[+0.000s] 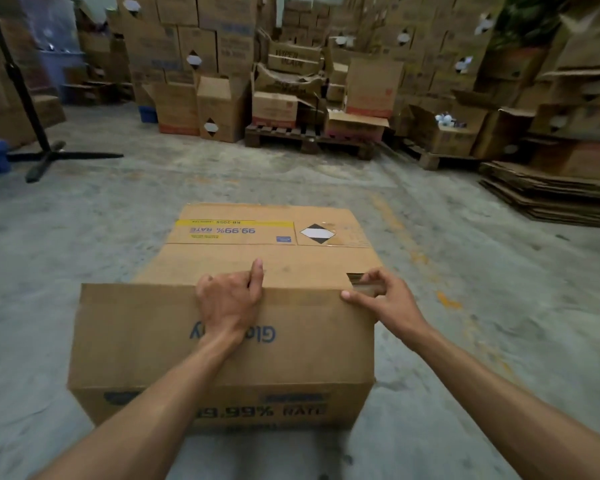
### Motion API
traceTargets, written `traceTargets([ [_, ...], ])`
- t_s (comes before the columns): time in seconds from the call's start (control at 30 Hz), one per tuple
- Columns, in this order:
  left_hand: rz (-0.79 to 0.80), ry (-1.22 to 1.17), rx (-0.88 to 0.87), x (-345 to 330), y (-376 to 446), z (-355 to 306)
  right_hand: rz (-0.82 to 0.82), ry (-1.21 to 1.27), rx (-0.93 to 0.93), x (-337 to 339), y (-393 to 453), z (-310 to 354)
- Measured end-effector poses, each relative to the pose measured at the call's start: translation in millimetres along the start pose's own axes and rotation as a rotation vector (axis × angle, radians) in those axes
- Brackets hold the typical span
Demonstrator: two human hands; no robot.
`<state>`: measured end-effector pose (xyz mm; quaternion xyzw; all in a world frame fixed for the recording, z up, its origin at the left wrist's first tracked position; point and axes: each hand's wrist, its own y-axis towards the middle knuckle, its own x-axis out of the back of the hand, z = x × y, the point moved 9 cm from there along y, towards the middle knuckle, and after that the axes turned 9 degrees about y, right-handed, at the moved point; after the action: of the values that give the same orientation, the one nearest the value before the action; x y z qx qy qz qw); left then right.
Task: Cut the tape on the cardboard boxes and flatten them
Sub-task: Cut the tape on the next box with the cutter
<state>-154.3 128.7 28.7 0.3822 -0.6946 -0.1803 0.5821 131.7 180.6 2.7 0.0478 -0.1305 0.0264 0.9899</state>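
We see the cardboard box point(222, 341) on the concrete floor point(101, 265). Left hand point(227, 299) grips its top edge (fingers curled over), right hand point(381, 299) pinches the corner there.

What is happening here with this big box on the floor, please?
A person is working on a cardboard box that lies on the concrete floor of a storeroom. The left hand grips the box's upper edge, fingers curled over it. The right hand pinches at a torn spot near the box's corner, where tape seems to sit. No cutting tool is visible. A pile of flattened cardboard lies at the right.
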Motion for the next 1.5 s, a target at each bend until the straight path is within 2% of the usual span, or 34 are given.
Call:
traceTargets([
  [0.07,0.077,-0.014,-0.002,-18,-1,-10,0.042,0.041,-0.076,5,-9,-28],
  [0.17,0.173,-0.061,0.019,-41,-3,-13,0.299,0.066,-0.23,-10,-25,-66],
  [0.23,0.176,-0.113,0.034,-48,-4,-7,0.363,0.092,-0.246,-14,-26,-79],
  [0.3,0.135,-0.198,-0.035,-45,-4,-5,0.303,0.149,-0.204,-12,-19,-79],
  [0.37,0.137,-0.183,-0.087,-42,-6,2,0.191,0.236,-0.176,-6,-10,-85],
  [0.5,0.18,-0.007,-0.003,-37,-14,49,-0.047,0.242,-0.13,31,-1,-100],
  [0.57,0.282,0.059,0.121,-37,-24,84,-0.129,0.172,-0.105,54,3,-103],
  [0.63,0.416,-0.012,0.353,-42,-44,117,-0.182,0.084,-0.061,68,3,-105],
  [0.7,0.463,-0.128,0.521,-44,-65,135,-0.233,-0.019,-0.06,76,-1,-114],
  [0.77,0.374,-0.278,0.627,-36,-73,146,-0.172,0.009,-0.072,73,-16,-124],
  [0.83,0.295,-0.428,0.765,-30,-83,160,-0.057,0.138,-0.08,64,-37,-134],
  [0.97,0.304,-0.597,0.867,-31,-108,157,0.146,0.207,-0.092,46,-60,-154],
  [1.07,0.202,-0.625,0.842,-21,-88,141,0.096,0.159,-0.009,57,-39,-132],
  [1.13,0.152,-0.671,0.776,-14,-61,124,-0.041,0.135,0.035,79,-18,-107],
  [1.2,0.149,-0.808,0.69,-6,-31,100,-0.215,0.064,0.07,108,4,-77],
  [1.27,0.229,-0.976,0.603,-1,-1,75,-0.319,-0.048,0.055,135,31,-49],
  [1.4,0.413,-1.099,0.385,9,34,25,-0.326,-0.081,-0.193,176,72,-29],
  [1.5,0.5,-1.322,0.475,3,45,9,-0.206,-0.007,-0.254,181,78,-15],
])
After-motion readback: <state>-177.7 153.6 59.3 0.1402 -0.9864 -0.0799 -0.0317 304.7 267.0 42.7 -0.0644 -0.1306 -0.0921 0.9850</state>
